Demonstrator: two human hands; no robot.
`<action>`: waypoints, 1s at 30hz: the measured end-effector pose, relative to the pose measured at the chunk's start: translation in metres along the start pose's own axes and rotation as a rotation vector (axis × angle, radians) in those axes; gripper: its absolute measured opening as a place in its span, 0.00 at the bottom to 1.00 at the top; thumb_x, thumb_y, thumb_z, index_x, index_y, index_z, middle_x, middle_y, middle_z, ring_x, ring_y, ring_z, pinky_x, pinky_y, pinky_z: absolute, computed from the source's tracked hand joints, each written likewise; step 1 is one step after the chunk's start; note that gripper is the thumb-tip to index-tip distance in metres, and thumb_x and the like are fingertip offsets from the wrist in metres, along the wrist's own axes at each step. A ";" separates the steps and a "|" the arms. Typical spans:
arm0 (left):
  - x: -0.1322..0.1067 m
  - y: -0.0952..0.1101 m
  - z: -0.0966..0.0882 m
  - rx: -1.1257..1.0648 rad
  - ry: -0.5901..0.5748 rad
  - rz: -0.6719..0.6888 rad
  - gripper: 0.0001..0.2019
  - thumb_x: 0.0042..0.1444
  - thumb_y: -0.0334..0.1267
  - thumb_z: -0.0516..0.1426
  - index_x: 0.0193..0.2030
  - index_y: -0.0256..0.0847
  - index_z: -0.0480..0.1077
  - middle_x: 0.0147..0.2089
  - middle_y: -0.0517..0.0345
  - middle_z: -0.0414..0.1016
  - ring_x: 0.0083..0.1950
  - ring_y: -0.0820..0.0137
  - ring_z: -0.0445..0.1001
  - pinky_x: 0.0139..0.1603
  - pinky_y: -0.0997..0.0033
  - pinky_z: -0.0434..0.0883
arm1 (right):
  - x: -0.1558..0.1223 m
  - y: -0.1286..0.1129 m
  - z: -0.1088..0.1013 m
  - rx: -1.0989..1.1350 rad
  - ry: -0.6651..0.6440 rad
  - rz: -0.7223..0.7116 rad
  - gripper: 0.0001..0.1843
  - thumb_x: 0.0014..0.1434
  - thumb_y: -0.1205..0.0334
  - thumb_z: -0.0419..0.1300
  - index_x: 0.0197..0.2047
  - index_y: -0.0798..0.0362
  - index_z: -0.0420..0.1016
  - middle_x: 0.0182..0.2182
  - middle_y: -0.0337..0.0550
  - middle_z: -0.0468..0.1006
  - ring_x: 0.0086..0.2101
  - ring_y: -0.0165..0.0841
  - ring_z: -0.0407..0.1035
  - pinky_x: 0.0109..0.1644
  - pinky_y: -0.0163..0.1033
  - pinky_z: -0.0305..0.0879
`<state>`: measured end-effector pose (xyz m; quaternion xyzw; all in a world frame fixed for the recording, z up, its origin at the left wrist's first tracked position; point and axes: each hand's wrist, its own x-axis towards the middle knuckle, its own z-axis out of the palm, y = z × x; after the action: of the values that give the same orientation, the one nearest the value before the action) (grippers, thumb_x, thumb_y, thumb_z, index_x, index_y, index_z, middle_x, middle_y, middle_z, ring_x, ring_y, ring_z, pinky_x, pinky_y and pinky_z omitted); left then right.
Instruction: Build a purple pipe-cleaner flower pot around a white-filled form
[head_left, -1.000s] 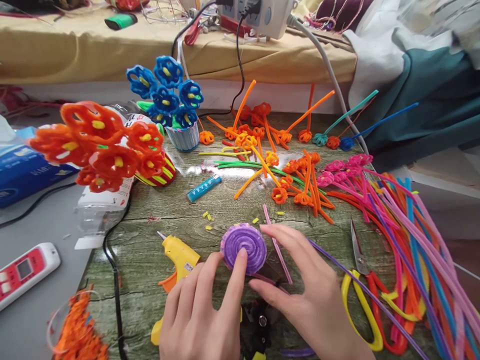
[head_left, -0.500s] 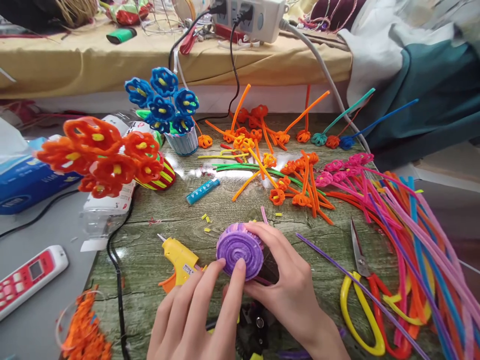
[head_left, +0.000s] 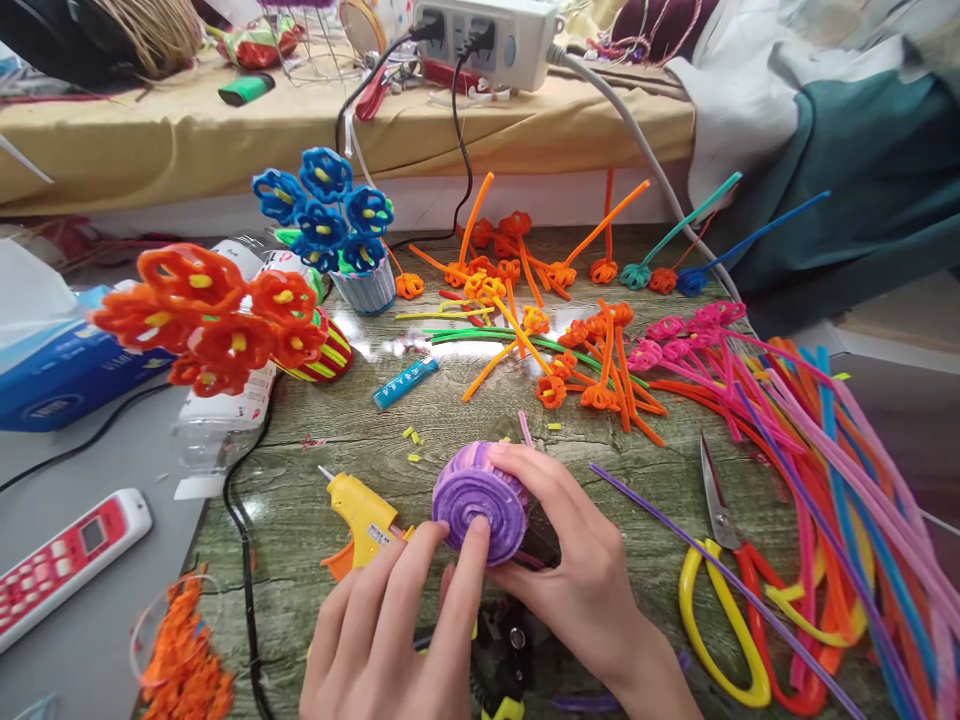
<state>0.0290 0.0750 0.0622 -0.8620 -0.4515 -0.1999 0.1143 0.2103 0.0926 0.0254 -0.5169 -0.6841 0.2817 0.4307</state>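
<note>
A small purple pot point(head_left: 476, 510) wound from pipe cleaners is tipped so its spiral-coiled base faces me; its side is striped pink and purple. My right hand point(head_left: 581, 560) grips it from the right, fingers on top and thumb below. My left hand point(head_left: 397, 620) presses fingertips on the coil, one at its centre and another at its left edge; its thumb is mostly hidden underneath. A yellow hot glue gun point(head_left: 364, 520) lies just left of the pot. To the right lie a single purple pipe cleaner point(head_left: 675, 530) and scissors point(head_left: 720, 580) with yellow and red handles.
Blue flowers point(head_left: 322, 215) and orange flowers point(head_left: 217, 320) stand in pots at left. Loose orange flowers point(head_left: 600, 325) lie behind, with bundled pipe cleaners point(head_left: 847, 480) at right. A black cable point(head_left: 244, 560) runs down the left; a power strip point(head_left: 495, 45) sits on the ledge.
My view has shifted slightly, so the surroundings sit a little differently. The pot's striped side shows a bit more, and both hands keep nearly the same hold on it.
</note>
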 end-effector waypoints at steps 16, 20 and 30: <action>0.000 0.001 0.000 -0.013 -0.011 0.005 0.24 0.55 0.18 0.58 0.59 0.35 0.73 0.52 0.41 0.73 0.49 0.60 0.69 0.55 0.61 0.61 | 0.000 0.003 -0.001 0.001 0.001 -0.046 0.36 0.59 0.69 0.70 0.66 0.47 0.63 0.61 0.44 0.73 0.64 0.31 0.67 0.73 0.30 0.54; -0.001 0.000 0.000 -0.010 -0.015 0.003 0.25 0.56 0.18 0.59 0.60 0.36 0.73 0.52 0.41 0.74 0.49 0.60 0.70 0.54 0.61 0.61 | 0.000 0.003 -0.001 0.013 0.011 -0.043 0.36 0.59 0.70 0.70 0.66 0.46 0.63 0.61 0.43 0.73 0.63 0.30 0.67 0.72 0.28 0.54; -0.006 0.002 0.000 -0.372 0.060 -0.412 0.20 0.63 0.31 0.59 0.61 0.45 0.69 0.55 0.56 0.74 0.55 0.72 0.73 0.62 0.79 0.64 | 0.001 -0.002 -0.004 0.144 -0.053 0.082 0.41 0.49 0.73 0.70 0.63 0.43 0.65 0.57 0.37 0.75 0.60 0.30 0.70 0.68 0.28 0.59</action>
<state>0.0278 0.0699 0.0596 -0.7518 -0.5693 -0.3238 -0.0759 0.2125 0.0931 0.0297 -0.5047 -0.6513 0.3612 0.4366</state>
